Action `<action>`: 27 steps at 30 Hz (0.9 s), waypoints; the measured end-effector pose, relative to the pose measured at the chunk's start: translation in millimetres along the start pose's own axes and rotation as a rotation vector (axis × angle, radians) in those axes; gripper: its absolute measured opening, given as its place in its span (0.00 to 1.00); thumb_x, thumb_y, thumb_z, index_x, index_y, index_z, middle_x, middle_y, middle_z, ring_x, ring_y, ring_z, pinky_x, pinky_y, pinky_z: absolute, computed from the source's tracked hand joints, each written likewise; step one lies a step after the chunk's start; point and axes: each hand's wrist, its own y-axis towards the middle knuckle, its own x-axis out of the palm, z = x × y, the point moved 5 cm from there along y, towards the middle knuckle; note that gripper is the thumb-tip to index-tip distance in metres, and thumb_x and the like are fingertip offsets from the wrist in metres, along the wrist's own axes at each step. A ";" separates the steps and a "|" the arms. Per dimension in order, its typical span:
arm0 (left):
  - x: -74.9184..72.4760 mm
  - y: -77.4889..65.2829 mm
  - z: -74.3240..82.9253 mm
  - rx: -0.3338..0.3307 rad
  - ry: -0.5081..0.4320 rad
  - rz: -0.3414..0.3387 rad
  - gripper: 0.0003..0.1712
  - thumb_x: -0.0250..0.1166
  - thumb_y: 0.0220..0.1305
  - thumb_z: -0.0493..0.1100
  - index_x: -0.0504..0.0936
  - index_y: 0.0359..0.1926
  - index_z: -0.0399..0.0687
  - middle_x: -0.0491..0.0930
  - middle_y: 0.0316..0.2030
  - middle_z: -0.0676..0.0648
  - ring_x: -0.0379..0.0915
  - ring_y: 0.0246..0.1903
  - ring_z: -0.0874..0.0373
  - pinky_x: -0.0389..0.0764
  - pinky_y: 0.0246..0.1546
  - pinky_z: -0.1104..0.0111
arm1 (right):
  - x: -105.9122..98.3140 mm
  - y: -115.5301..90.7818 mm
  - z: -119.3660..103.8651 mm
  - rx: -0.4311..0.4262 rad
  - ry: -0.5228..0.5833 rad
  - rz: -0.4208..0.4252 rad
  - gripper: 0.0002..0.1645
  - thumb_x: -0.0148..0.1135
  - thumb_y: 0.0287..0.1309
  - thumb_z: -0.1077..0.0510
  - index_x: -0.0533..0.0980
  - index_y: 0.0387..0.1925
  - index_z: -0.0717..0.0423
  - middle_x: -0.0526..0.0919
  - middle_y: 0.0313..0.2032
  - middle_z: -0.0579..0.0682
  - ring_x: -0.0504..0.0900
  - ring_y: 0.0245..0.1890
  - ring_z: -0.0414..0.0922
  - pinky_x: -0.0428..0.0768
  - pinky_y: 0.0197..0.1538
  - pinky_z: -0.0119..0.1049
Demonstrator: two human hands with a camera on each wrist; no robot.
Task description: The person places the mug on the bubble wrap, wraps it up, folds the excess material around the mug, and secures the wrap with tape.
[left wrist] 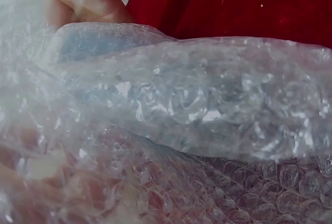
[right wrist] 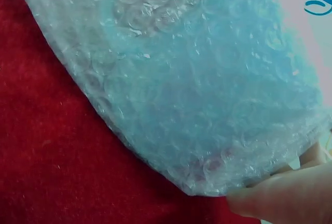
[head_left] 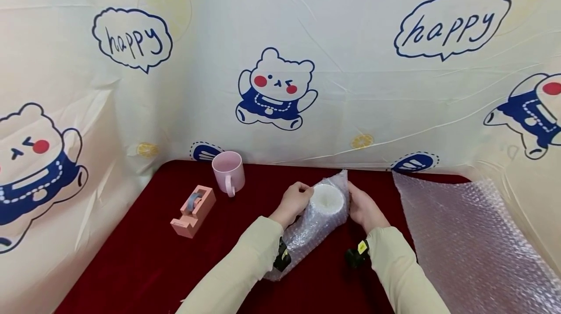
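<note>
A pale mug [head_left: 327,199], bluish in the wrist views, stands wrapped in bubble wrap [head_left: 313,229]. Its handle loop [right wrist: 155,6] shows through the plastic in the right wrist view. My left hand [head_left: 294,203] pinches the wrap at the mug's left side, near the rim. In the left wrist view its fingers [left wrist: 46,172] are blurred behind the plastic. My right hand [head_left: 364,207] holds the wrapped mug from the right, with some fingers hidden behind it. The wrap's loose tail trails toward my left forearm.
A pink mug [head_left: 229,174] stands at the back left of the red-covered table [head_left: 131,260]. In front of it is a pink tape dispenser [head_left: 193,211] with a tape roll. Another bubble wrap sheet [head_left: 473,246] lies along the right side. A printed cloth [head_left: 359,85] hangs around the table.
</note>
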 end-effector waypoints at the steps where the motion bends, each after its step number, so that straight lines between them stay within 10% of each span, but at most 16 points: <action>1: -0.1 -0.1 0.2 0.000 -0.001 0.002 0.17 0.53 0.71 0.47 0.74 0.52 0.41 0.77 0.48 0.40 0.69 0.34 0.57 0.76 0.34 0.64 | 0.7 0.6 0.2 -0.004 -0.025 -0.014 0.18 0.39 0.72 0.45 0.72 0.51 0.45 0.72 0.55 0.46 0.65 0.57 0.40 0.58 0.66 0.36; 6: -0.3 0.9 -0.3 -0.008 -0.009 0.003 0.16 0.52 0.71 0.47 0.74 0.52 0.41 0.77 0.48 0.40 0.70 0.35 0.57 0.74 0.32 0.67 | 2.4 5.3 1.2 -0.048 -0.138 -0.055 0.36 0.40 0.72 0.42 0.52 0.73 0.54 0.62 0.67 0.52 0.60 0.65 0.45 0.56 0.69 0.40; 17: 1.9 1.1 -0.3 -0.027 -0.032 -0.007 0.17 0.52 0.72 0.47 0.73 0.53 0.40 0.76 0.47 0.40 0.67 0.32 0.58 0.71 0.30 0.69 | 3.8 7.1 1.7 -0.101 -0.129 -0.085 0.37 0.41 0.72 0.41 0.53 0.72 0.58 0.59 0.68 0.53 0.57 0.67 0.46 0.54 0.72 0.41; 22: 2.4 2.3 -1.3 -0.021 -0.029 -0.026 0.18 0.51 0.72 0.47 0.72 0.54 0.40 0.75 0.50 0.39 0.72 0.38 0.55 0.76 0.35 0.65 | 1.4 6.0 -0.6 -0.150 -0.245 -0.035 0.36 0.44 0.71 0.42 0.57 0.70 0.60 0.70 0.59 0.52 0.69 0.55 0.40 0.65 0.62 0.37; 27: 0.9 2.0 -2.1 -0.022 -0.031 -0.078 0.20 0.51 0.73 0.48 0.71 0.56 0.39 0.74 0.53 0.38 0.76 0.48 0.49 0.80 0.46 0.57 | -3.3 4.3 -4.0 -0.194 -0.407 0.037 0.40 0.49 0.68 0.39 0.60 0.69 0.62 0.65 0.67 0.61 0.69 0.63 0.51 0.68 0.67 0.46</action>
